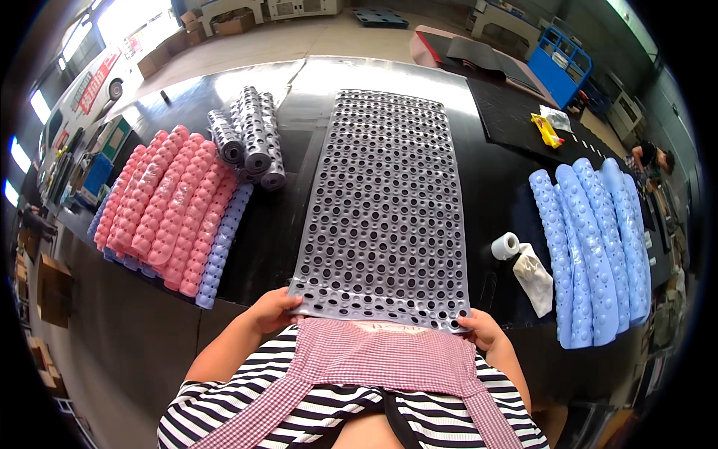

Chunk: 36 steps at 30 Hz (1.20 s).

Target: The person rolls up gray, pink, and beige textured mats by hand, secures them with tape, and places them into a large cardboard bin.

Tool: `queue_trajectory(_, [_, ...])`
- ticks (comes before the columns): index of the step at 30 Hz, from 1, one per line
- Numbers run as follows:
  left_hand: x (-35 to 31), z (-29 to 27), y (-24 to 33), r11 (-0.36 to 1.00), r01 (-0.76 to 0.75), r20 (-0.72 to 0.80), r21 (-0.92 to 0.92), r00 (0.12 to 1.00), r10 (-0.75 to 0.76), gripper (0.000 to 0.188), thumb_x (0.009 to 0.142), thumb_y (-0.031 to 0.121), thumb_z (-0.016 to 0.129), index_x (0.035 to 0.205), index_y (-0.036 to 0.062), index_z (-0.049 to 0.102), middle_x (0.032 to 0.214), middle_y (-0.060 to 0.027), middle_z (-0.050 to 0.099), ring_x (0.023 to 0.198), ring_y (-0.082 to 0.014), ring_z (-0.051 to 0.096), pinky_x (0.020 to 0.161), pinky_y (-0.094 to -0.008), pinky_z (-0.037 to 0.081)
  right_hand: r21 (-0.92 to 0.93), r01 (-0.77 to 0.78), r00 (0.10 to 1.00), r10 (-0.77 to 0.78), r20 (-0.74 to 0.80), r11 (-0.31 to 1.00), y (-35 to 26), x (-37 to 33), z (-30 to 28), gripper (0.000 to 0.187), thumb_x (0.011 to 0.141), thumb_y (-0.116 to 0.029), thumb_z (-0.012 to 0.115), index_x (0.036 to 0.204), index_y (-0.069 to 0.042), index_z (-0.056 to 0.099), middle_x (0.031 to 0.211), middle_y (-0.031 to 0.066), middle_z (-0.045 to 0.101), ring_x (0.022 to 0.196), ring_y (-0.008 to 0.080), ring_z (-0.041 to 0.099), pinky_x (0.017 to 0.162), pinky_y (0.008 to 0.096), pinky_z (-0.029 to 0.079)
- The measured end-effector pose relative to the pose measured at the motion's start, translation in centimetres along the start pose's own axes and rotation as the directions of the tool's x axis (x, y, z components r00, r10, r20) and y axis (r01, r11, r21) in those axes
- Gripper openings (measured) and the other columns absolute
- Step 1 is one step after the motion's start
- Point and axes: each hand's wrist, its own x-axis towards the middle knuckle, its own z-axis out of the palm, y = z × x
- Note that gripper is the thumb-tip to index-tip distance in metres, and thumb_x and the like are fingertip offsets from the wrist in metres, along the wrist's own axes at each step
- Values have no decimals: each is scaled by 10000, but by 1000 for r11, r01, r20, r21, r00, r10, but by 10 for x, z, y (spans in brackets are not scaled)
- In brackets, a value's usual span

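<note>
A long grey bath mat (385, 202) with rows of dark round holes and small bumps lies spread out on the black table (277, 224). Its near end comes up to the front of my checked apron. My left hand (275, 310) pinches the near left corner, thumb on top. At the near right corner, my right hand (482, 329) grips the mat the same way. The fingers beneath the mat are hidden on both sides.
Rolled pink mats (164, 202) are piled at the left, over blue ones. Grey rolled mats (250, 142) lie behind them. Blue rolled mats (594, 254) fill the right, beside a white tape roll (505, 246) and a pale cloth (532, 278). A yellow tool (547, 131) lies farther back.
</note>
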Motion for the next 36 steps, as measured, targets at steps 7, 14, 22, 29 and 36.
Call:
queue_trajectory(7, [48, 74, 21, 618, -505, -390, -603, 862, 324, 189, 1035, 84, 534, 1138, -61, 601, 1015, -186, 697, 910, -258, 689, 804, -358, 595, 595, 597, 796, -491, -356, 537, -36, 51, 34, 503, 1063, -231, 510, 1551, -220, 390, 1148, 69, 683, 1017, 170, 661, 820, 335, 534])
queue_trajectory(14, [94, 106, -10, 531, -825, -306, 195, 463, 832, 515, 941, 80, 697, 1348, 11, 389, 1513, -226, 458, 1327, -280, 523, 1108, -388, 437, -483, 744, 464, -877, -124, 462, -58, 67, 73, 691, 1067, -265, 510, 1653, -210, 147, 1529, 235, 454, 1255, 311, 557, 1054, 371, 438])
queue_trajectory(22, [66, 89, 13, -339, -354, 484, 871, 511, 710, 631, 815, 321, 786, 1379, 127, 580, 1306, -112, 554, 1189, -281, 495, 1052, -405, 352, -853, 408, 367, -797, 480, -326, -61, 49, 82, 723, 672, -327, 801, 1320, -55, 631, 1236, 148, 605, 1124, 386, 538, 1014, 495, 393])
queue_trajectory(29, [66, 74, -17, -429, -442, 595, 787, 364, 717, 521, 785, 224, 777, 1279, 204, 612, 1261, -137, 559, 1221, -327, 519, 1005, -501, 397, -740, 581, 165, -841, 515, -339, -30, 49, 83, 419, 772, -186, 764, 1189, -149, 739, 890, 132, 635, 779, 341, 599, 686, 461, 445])
queue_trajectory(36, [55, 60, -38, -440, -498, 630, 747, 321, 707, 401, 844, 251, 690, 1239, 240, 621, 1188, -87, 603, 1142, -300, 563, 994, -485, 383, -695, 584, 107, -809, 578, -420, 10, 77, 61, 405, 793, -251, 714, 1177, -128, 748, 932, 106, 629, 834, 317, 599, 753, 463, 443])
